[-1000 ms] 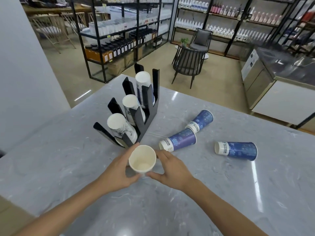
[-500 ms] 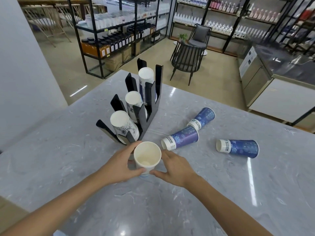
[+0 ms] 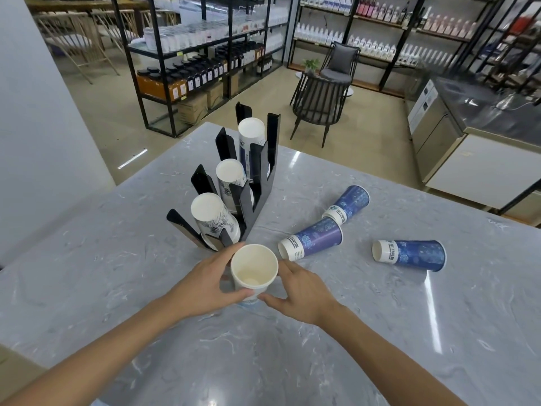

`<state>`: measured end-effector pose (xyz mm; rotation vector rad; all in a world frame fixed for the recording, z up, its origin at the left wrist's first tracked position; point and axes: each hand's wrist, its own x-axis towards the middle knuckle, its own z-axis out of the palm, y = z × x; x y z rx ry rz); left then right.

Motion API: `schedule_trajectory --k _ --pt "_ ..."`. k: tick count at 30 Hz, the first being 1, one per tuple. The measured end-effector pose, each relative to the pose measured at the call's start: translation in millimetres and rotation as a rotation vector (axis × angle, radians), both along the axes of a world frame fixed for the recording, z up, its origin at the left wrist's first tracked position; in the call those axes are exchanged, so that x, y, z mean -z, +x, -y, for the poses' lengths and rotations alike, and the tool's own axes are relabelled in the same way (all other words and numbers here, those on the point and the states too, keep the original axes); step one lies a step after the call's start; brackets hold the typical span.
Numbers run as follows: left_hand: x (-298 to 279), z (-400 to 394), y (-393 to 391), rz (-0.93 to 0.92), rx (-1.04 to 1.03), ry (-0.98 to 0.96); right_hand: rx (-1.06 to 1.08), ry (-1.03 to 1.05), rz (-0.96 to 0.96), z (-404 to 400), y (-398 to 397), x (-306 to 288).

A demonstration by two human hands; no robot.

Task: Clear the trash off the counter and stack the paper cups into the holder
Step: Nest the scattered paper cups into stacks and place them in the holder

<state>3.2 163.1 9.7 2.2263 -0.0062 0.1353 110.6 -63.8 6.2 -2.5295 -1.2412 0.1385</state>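
The left hand (image 3: 205,285) wraps its fingers around the near left wall of an upright paper cup (image 3: 254,272), thumb curled across its near side and fingertips reaching up to the rim. The right hand (image 3: 301,291) presses against the same cup from the right, its thumb meeting the base on the near side and its fingers spread along the right wall; both hands are gripping it together. The cup stands mouth up, its pale inside showing, and whether its base touches the grey marble counter (image 3: 380,332) cannot be told.

Just beyond the cup, on the far left, stands a black cup holder (image 3: 260,177) with three slots in a row running away from the viewer. Each slot holds a stack of cups placed bottom up: the nearest stack (image 3: 213,218) and the middle stack (image 3: 231,178) carry a dark ink-like print, the farthest stack (image 3: 251,136) is taller.

To the right of the held cup, three blue cups lie on their sides on the counter. The nearest of them (image 3: 311,241) lies just beside the right hand's fingers, with another (image 3: 348,203) touching it at its far end. The third (image 3: 409,254) lies apart, farther right.
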Motion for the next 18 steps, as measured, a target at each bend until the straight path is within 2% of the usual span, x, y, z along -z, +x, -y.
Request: schedule_trajectory --k 4,13,18 --pt "-0.8 1.3 0.6 -0.006 -0.016 -0.053 0.011 0.006 -0.023 -1.3 0.0 0.5" --pt "-5.7 15.9 -3.1 -0.017 -0.158 -0.371 0.022 0.019 -0.061 -4.5 0.4 0.7" --pt "-8.0 19.9 -1.3 -0.038 -0.208 -0.420 0.036 0.022 -0.065 -4.8 1.9 0.6"
